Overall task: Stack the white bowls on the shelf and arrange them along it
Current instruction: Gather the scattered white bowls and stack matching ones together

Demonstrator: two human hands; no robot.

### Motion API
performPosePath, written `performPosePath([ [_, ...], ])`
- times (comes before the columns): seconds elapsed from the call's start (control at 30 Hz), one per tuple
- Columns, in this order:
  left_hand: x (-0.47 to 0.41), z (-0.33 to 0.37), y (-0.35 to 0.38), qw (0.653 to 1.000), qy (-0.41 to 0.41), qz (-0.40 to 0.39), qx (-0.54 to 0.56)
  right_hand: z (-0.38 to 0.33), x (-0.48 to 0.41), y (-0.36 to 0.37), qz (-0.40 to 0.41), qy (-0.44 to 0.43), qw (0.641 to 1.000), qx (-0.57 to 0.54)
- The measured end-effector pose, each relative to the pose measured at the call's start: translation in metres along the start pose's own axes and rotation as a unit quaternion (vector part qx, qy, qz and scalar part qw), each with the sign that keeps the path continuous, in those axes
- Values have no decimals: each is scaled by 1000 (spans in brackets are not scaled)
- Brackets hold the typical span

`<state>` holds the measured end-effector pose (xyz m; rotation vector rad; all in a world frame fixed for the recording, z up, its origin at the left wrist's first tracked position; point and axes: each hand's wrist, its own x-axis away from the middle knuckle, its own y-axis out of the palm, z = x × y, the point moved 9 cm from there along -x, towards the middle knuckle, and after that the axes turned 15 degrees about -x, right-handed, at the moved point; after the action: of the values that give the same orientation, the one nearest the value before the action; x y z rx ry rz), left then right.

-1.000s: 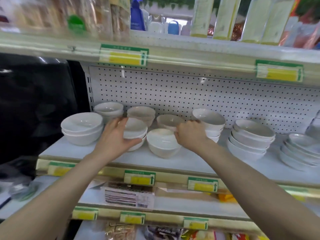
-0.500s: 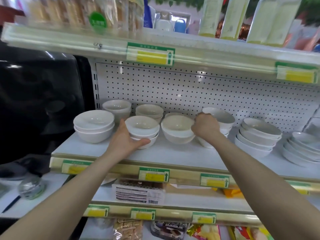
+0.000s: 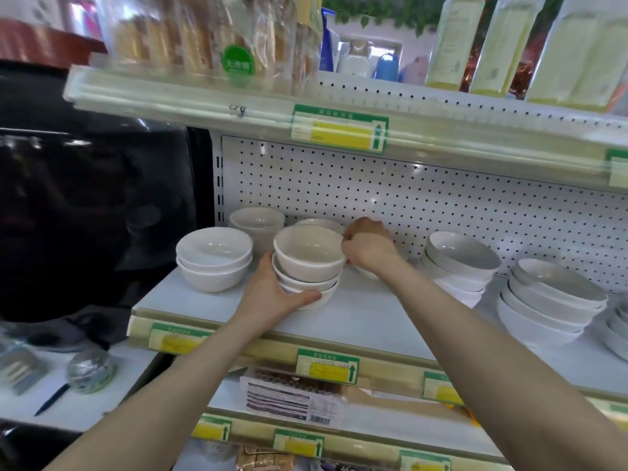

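On the white shelf [image 3: 367, 321] stand several stacks of white bowls. My right hand [image 3: 368, 244] pinches the right rim of a white bowl [image 3: 307, 253] that sits on top of a small stack [image 3: 306, 283]. My left hand [image 3: 275, 294] cups that stack from the left and front, its thumb lying along the lowest bowl. A two-bowl stack [image 3: 214, 260] stands at the left end. Behind are another stack [image 3: 256, 224] and a bowl [image 3: 321, 223] partly hidden by the one I hold.
Wider bowls are stacked to the right [image 3: 458, 266], then [image 3: 550, 300], with plates [image 3: 618, 331] at the edge. A pegboard back wall [image 3: 407, 205] closes the shelf. The shelf above [image 3: 306, 107] hangs low overhead. A packaged box [image 3: 292, 399] lies on the shelf below.
My right hand carried the single bowl leftward and set it on the stack that my left hand steadies. The view has moved closer and to the left.
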<state>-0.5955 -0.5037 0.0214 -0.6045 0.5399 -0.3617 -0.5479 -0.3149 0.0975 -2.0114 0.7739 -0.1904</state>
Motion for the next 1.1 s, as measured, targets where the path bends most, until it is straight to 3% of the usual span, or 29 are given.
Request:
performPosePath([
  [0.3, 3, -1, 2, 1000, -3, 1, 16, 7, 5, 13, 3, -7, 999, -54],
  [0.6, 2, 5, -10, 999, 31, 21, 4, 15, -1, -7, 17, -14, 999, -35],
  [0.7, -3, 21, -26, 997, 53, 47, -21, 27, -13, -37, 69, -15, 997, 18],
  [0.8, -20, 39, -37, 992, 68, 65, -87, 42, -23, -38, 72, -2, 992, 106],
  [0.93, -50, 41, -37, 994, 32, 29, -102, 51, -42, -17, 45, -33, 965, 255],
  [1.1, -62, 33, -24, 992, 23, -35, -117, 71, -68, -10, 9, -7, 942, 337],
])
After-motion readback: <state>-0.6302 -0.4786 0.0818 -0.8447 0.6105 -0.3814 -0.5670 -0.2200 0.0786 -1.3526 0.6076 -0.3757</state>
